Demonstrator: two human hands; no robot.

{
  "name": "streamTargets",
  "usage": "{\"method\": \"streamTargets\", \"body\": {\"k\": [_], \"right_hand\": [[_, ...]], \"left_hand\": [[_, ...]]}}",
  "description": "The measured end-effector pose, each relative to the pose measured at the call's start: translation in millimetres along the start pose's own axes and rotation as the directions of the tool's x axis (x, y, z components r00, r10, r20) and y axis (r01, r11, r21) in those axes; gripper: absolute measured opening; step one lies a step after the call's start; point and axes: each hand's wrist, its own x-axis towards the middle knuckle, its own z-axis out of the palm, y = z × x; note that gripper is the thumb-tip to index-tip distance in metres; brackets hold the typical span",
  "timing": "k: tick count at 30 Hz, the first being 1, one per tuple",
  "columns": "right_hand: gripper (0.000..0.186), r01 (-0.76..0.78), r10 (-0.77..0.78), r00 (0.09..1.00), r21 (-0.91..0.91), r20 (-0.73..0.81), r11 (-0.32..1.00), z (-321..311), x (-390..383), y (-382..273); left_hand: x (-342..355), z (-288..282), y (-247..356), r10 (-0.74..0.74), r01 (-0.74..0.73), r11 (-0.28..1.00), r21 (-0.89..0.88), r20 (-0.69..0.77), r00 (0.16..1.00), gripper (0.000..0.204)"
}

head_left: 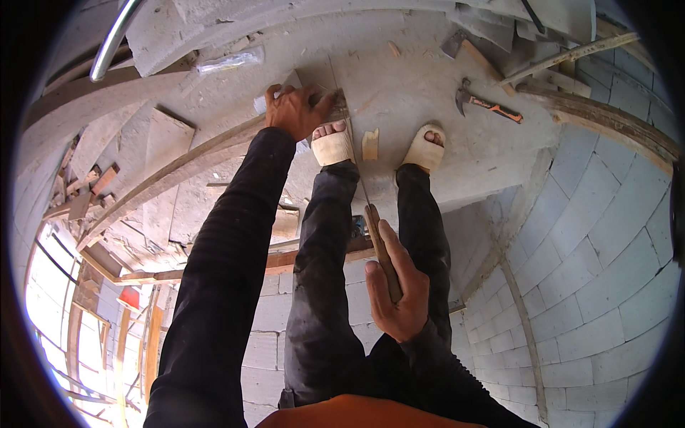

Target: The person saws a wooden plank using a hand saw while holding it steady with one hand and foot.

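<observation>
My right hand (401, 296) is closed around the wooden handle (382, 250) of what looks like a handsaw. Its thin blade (364, 184), seen edge-on, runs forward from the handle, past my left foot. My left hand (296, 110) is closed over the end of a long wooden plank (193, 167), with the fingers bent over its far edge. The plank stretches away to the lower left. Between my sandalled feet lies a small pale wood offcut (370, 144). My left sandal (332, 148) is right beside the plank's end.
A claw hammer (489, 107) and a hatchet (478, 60) lie on the concrete floor at the far right. A clear plastic package (230, 61) lies at the far left. Beyond the floor edge stands a block wall (592, 242); wood scraps (93, 182) pile up at left.
</observation>
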Motion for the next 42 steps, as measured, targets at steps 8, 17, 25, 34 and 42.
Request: {"method": "streamTargets", "body": {"k": [8,17,25,34,42], "right_hand": [[0.054,-0.02,0.02,0.999,0.012,-0.045,1.0,-2,-2,-14],[0.057,-0.05,0.051,0.997,0.028,-0.061,0.998,4,2,-25],[0.058,0.103,-0.107,0.985,-0.038,-0.135,0.994,13,19,-21],[0.053,0.046,-0.047,0.991,-0.008,-0.129,0.999,27,74,-23],[0.062,0.141,-0.181,0.969,-0.222,-0.171,0.965,29,79,-8]], "left_hand": [[0,-7,7,-0.022,0.022,1.0,0.004,-0.021,1.0,0.05],[4,-8,5,-0.024,0.024,1.0,0.008,0.017,1.0,0.054],[2,-8,8,-0.004,0.004,1.0,-0.01,-0.022,1.0,0.048],[-1,-12,9,-0.092,0.091,0.996,-0.014,-0.007,0.996,0.052],[-185,-88,15,-0.059,0.029,0.978,-0.208,-0.138,0.989,0.035]]}}
